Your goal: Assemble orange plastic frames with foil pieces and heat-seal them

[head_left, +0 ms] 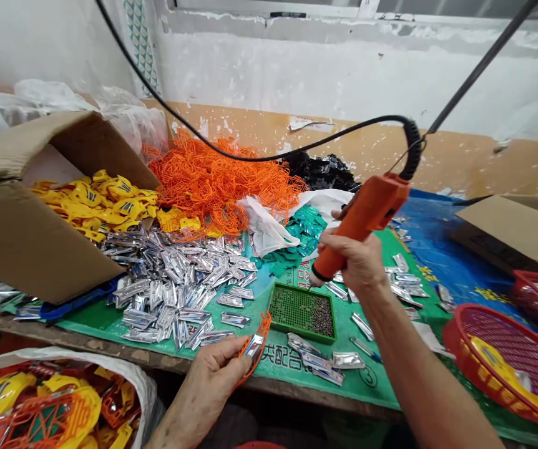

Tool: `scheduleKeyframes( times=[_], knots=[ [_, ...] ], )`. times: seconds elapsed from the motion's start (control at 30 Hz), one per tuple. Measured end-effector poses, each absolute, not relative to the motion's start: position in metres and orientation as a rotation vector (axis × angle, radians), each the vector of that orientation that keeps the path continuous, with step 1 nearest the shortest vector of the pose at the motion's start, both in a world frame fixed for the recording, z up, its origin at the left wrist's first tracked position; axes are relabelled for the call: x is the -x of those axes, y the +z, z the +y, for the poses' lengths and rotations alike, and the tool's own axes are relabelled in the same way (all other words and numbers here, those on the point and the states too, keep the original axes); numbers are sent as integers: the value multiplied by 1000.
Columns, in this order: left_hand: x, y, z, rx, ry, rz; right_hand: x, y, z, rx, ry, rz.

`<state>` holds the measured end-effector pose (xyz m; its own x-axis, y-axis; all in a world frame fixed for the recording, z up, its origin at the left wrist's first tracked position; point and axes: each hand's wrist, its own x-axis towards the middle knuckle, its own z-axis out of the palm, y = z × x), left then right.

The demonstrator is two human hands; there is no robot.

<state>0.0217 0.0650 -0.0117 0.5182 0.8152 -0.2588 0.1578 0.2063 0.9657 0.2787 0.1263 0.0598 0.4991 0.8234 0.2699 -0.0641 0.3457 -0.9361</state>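
Right hand (356, 259) clenched around an orange handheld tool (367, 218), tip directed downward, just above the far edge of a green tray (278, 305). A black coiled cord (412, 146) rises from the tool's rear end. Left hand (213, 380) grasping an orange plastic frame (263, 337) between thumb and fingers, with a silver foil packet (254, 346) seated in it; both are held near the table's front edge, well apart from the tool.

The tray, pitted with rows of small holes, carries dark pellets (322, 315) at its right end and sits on a green mat (269, 368) between the 2 hands. Loose silver packets (170, 293) are piled left of the tray. Beyond lie a heap of orange frames (217, 181) and teal packets (297, 234). Yellow pieces (95, 202) fill a cardboard box (30, 243) at left. A white sack (123, 368) at lower left holds orange and yellow pieces. A red basket (498, 355) stands at right.
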Motion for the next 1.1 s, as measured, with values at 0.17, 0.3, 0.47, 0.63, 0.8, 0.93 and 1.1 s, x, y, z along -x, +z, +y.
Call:
scheduleKeyframes(
  times=[0.17, 0.3, 0.47, 0.63, 0.8, 0.93, 1.1],
  knots=[
    [-20, -3, 60, -977, 559, 866, -252, 36, 133, 1085, 648, -815],
    [-23, -1, 61, -857, 532, 879, -248, 26, 135, 1078, 623, -805],
    [-30, -5, 62, -824, 540, 828, -248, 20, 135, 1083, 606, -781],
    [-35, -4, 63, -894, 514, 862, -250, 16, 136, 1084, 611, -779],
    [-35, -2, 64, -947, 478, 904, -249, 13, 137, 1083, 615, -783],
    [-34, -3, 63, -992, 470, 898, -249, 12, 137, 1080, 615, -784],
    [-35, 0, 63, -1047, 454, 888, -249, 12, 137, 1099, 599, -801]
  ],
)
